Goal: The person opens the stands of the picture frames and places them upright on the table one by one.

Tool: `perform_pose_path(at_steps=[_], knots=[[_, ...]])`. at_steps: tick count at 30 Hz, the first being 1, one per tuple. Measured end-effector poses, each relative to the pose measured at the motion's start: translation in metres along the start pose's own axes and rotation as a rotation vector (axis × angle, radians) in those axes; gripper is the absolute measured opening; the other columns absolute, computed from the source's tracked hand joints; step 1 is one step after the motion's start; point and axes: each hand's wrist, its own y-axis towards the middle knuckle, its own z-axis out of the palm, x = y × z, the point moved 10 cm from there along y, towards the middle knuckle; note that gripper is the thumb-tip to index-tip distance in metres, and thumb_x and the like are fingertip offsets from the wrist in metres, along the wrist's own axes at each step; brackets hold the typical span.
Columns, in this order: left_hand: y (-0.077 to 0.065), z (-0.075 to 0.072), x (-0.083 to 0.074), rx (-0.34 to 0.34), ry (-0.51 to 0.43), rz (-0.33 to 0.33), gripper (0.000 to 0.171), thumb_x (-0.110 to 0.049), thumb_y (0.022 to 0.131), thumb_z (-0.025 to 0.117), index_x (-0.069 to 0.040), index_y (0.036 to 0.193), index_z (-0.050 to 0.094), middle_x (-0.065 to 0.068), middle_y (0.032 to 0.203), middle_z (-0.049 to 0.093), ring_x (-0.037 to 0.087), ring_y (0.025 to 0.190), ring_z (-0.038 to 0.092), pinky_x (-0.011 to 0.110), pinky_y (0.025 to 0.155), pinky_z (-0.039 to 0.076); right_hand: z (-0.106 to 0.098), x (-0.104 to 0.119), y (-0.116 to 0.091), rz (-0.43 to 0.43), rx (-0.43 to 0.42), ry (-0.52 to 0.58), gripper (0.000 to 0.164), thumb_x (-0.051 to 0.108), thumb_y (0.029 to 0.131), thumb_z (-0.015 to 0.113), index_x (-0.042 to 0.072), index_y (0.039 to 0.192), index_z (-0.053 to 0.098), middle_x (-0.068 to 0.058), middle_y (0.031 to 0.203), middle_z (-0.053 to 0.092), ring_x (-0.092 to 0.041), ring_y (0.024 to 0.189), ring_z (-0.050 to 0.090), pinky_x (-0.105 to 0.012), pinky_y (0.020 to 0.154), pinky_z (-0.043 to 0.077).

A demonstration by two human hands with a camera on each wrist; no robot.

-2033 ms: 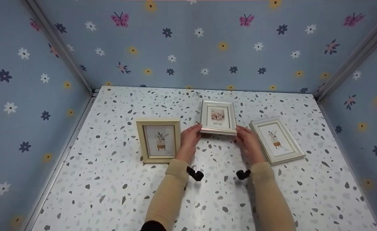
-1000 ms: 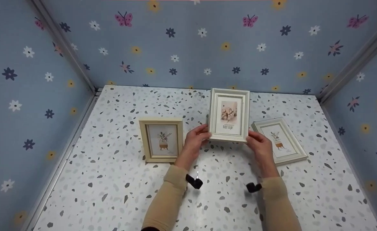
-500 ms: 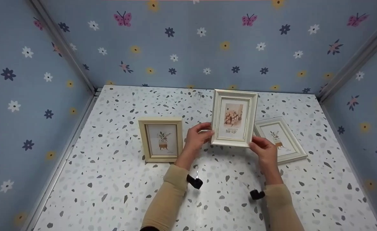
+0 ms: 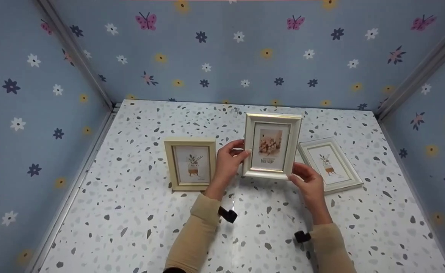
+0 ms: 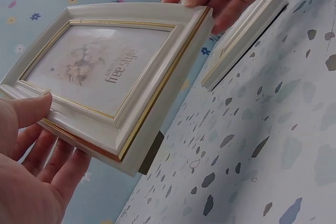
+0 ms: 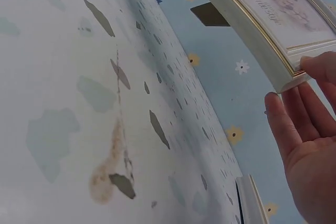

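Observation:
Between both hands a white picture frame (image 4: 271,174) with gold trim is held up off the speckled table, its flower picture facing the head camera. My left hand (image 4: 228,161) grips its left edge, thumb on the front and fingers behind, as the left wrist view shows. The right hand (image 4: 309,185) pinches the lower right corner. In both wrist views a dark stand leg (image 6: 211,14) sticks out behind the frame. A cream picture frame (image 4: 190,187) with a plant picture stands upright just left of my left hand.
Another white picture frame (image 4: 345,186) with a plant picture lies face up at the right, partly behind the right hand. Blue patterned walls (image 4: 222,49) enclose the speckled table (image 4: 131,227) at the back and both sides.
Both hands have raised the flower-picture frame from the back of the table, tilted it more upright and brought it nearer. In the last half second it moved slightly left and down.

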Motion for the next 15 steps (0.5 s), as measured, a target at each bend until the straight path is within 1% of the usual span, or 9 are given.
perform_pose_path(at_steps=[3, 7, 11, 15], knots=[[-0.001, -0.002, -0.001, -0.006, 0.003, 0.014, 0.036, -0.006, 0.084, 0.079, -0.004, 0.119, 0.069, 0.009, 0.109, 0.067, 0.023, 0.096, 0.066, 0.033, 0.078, 0.058, 0.002, 0.001, 0.000, 0.004, 0.010, -0.002, 0.043, -0.006, 0.082, 0.077, -0.009, 0.123, 0.063, -0.013, 0.111, 0.070, -0.022, 0.104, 0.066, -0.026, 0.082, 0.055], [-0.003, -0.003, 0.000, -0.006, -0.003, 0.024, 0.037, -0.004, 0.085, 0.078, -0.002, 0.120, 0.068, 0.010, 0.109, 0.067, 0.023, 0.097, 0.066, 0.033, 0.078, 0.058, 0.004, 0.005, -0.002, -0.024, 0.023, -0.004, 0.041, -0.005, 0.084, 0.076, -0.009, 0.123, 0.062, -0.013, 0.111, 0.070, -0.022, 0.103, 0.066, -0.026, 0.081, 0.054], [-0.004, -0.002, 0.000, 0.004, -0.001, 0.031, 0.038, -0.005, 0.087, 0.077, -0.002, 0.123, 0.067, 0.011, 0.110, 0.066, 0.024, 0.099, 0.065, 0.033, 0.080, 0.058, 0.006, 0.008, -0.005, -0.041, 0.049, 0.071, 0.037, -0.008, 0.087, 0.072, -0.011, 0.122, 0.062, -0.014, 0.111, 0.070, -0.023, 0.102, 0.066, -0.029, 0.084, 0.055], [-0.005, 0.001, 0.000, 0.014, 0.028, 0.044, 0.038, -0.008, 0.089, 0.075, -0.003, 0.126, 0.066, 0.011, 0.113, 0.066, 0.024, 0.100, 0.064, 0.033, 0.081, 0.057, 0.011, 0.010, -0.008, -0.036, 0.127, 0.163, 0.033, -0.013, 0.089, 0.066, -0.012, 0.122, 0.061, -0.015, 0.112, 0.069, -0.023, 0.101, 0.066, -0.032, 0.085, 0.056]])
